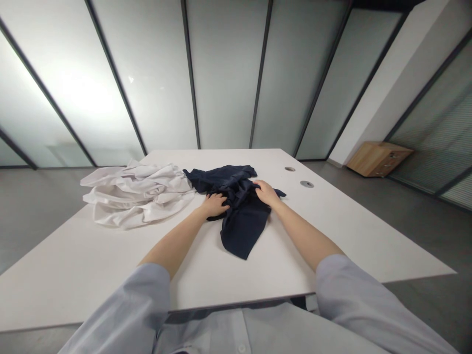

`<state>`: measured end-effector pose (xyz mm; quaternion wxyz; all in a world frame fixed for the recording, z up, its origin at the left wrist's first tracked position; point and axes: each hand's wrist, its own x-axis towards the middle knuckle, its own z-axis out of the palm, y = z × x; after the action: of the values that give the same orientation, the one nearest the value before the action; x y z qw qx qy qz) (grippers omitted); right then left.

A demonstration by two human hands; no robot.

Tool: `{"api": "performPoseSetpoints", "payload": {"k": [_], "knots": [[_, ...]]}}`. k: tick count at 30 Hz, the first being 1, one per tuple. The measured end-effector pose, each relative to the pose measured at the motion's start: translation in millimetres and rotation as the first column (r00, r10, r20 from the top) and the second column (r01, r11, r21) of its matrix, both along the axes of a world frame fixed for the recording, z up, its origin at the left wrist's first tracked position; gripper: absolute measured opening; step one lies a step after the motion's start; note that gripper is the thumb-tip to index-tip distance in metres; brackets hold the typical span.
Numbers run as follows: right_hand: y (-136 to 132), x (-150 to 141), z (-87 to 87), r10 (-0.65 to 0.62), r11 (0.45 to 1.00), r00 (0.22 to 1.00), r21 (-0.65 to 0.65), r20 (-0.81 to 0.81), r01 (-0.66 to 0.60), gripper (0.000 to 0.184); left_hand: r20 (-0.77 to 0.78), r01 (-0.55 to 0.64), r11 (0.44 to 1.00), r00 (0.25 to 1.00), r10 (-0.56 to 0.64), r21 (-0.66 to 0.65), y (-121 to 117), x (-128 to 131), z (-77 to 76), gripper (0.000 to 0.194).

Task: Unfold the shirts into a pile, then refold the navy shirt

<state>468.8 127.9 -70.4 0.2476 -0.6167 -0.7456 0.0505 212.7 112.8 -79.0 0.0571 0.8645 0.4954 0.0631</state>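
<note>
A crumpled dark navy garment [238, 206] lies in the middle of the white table [332, 231]. My left hand [215, 204] rests on its left edge with the fingers curled into the cloth. My right hand [266, 192] lies on the garment's right upper part, fingers bent and pressed onto the fabric. Both arms reach forward from light blue sleeves. To the left of the navy garment sits a pile of rumpled white cloth [136, 194], touching it at one corner.
Two round cable grommets [306, 184] are set in the table at the right rear. A low wooden cabinet [379, 158] stands on the floor at the right by the wall. Frosted glass panels run behind the table.
</note>
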Motion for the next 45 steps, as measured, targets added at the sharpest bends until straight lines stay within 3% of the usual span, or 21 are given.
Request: {"api": "performPoseSetpoints", "payload": {"k": [2, 4, 7, 9, 11, 15, 18, 21, 24, 26, 27, 31, 34, 36, 39, 42, 45], "knots": [[2, 10, -6.6, 0.028, 0.993, 0.992, -0.116, 0.125, -0.013, 0.043, 0.005, 0.081, 0.997, 0.997, -0.081, -0.005, 3, -1, 0.4, 0.038], [3, 16, -10.6, 0.018, 0.979, 0.974, -0.203, 0.225, 0.029, 0.044, 0.001, 0.08, 0.997, 0.997, -0.08, 0.004, 4, -2, 1.5, 0.035], [1, 22, -10.5, -0.123, 0.95, 0.943, -0.238, 0.308, 0.202, 0.052, 0.002, -0.079, 0.988, 0.997, 0.079, 0.131, 1, -8, 5.4, 0.032], [-2, 24, -7.8, -0.236, 0.919, 0.914, -0.231, 0.33, 0.32, 0.057, 0.057, -0.182, 0.942, 0.983, 0.173, 0.281, -2, -11, 9.1, 0.032], [-6, 25, -4.1, -0.315, 0.891, 0.885, -0.214, 0.343, 0.4, 0.058, 0.13, -0.2, 0.907, 0.978, 0.163, 0.369, -6, -12, 12.6, 0.033], [-14, 19, 5.7, -0.333, 0.897, 0.849, -0.14, 0.411, 0.42, 0.05, 0.179, -0.106, 0.965, 0.982, 0.064, 0.239, -9, -2, 16.0, 0.038], [-20, 4, 13.7, -0.167, 0.959, 0.876, -0.133, 0.452, 0.252, 0.037, 0.144, -0.182, 0.979, 0.975, 0.168, 0.09, -7, 5, 16.1, 0.054], [-29, -19, 18.2, 0.149, 0.974, 0.911, -0.215, 0.385, -0.069, 0.026, 0.142, -0.309, 0.951, 0.941, 0.306, -0.002, -3, 5, 16.0, 0.067], [-37, -47, 19.1, 0.477, 0.865, 0.854, -0.283, 0.207, -0.414, 0.027, 0.131, -0.383, 0.923, 0.913, 0.385, -0.043, 2, -1, 14.0, 0.068], [-40, -59, 19.3, 0.573, 0.795, 0.814, -0.304, 0.093, -0.525, 0.035, 0.079, -0.388, 0.921, 0.917, 0.39, -0.043, 4, -6, 10.9, 0.065], [-39, -62, 19.7, 0.566, 0.798, 0.823, -0.287, 0.055, -0.53, 0.037, 0.04, -0.368, 0.929, 0.929, 0.369, -0.033, 4, -8, 9.1, 0.063], [-20, -53, 20.8, 0.32, 0.947, 0.947, 0.017, 0.03, -0.32, 0.03, -0.096, -0.148, 0.989, 0.984, 0.147, -0.004, 5, -13, 4.8, 0.054], [2, -37, 17.3, 0.202, 0.965, 0.975, 0.15, 0.09, -0.214, 0.029, -0.066, 0.082, 0.997, 0.994, -0.083, -0.014, 3, -9, 6.0, 0.047], [14, -29, 11.2, 0.211, 0.97, 0.966, 0.093, 0.152, -0.226, 0.038, -0.01, 0.241, 0.97, 0.97, -0.241, -0.025, 0, -4, 6.8, 0.044], [25, -20, -1.7, 0.23, 0.971, 0.944, -0.114, 0.235, -0.208, 0.044, 0.075, 0.384, 0.923, 0.921, -0.382, -0.027, -2, 3, 5.3, 0.043], [28, -8, -13.0, 0.069, 0.973, 0.95, -0.23, 0.303, 0.003, 0.051, 0.076, 0.296, 0.955, 0.952, -0.297, 0.024, 0, 2, 2.0, 0.05], [29, 5, -16.7, -0.223, 0.92, 0.923, -0.246, 0.313, 0.306, 0.063, 0.021, 0.004, 0.997, 1.0, -0.006, 0.077, 4, -6, 0.7, 0.065]]}}
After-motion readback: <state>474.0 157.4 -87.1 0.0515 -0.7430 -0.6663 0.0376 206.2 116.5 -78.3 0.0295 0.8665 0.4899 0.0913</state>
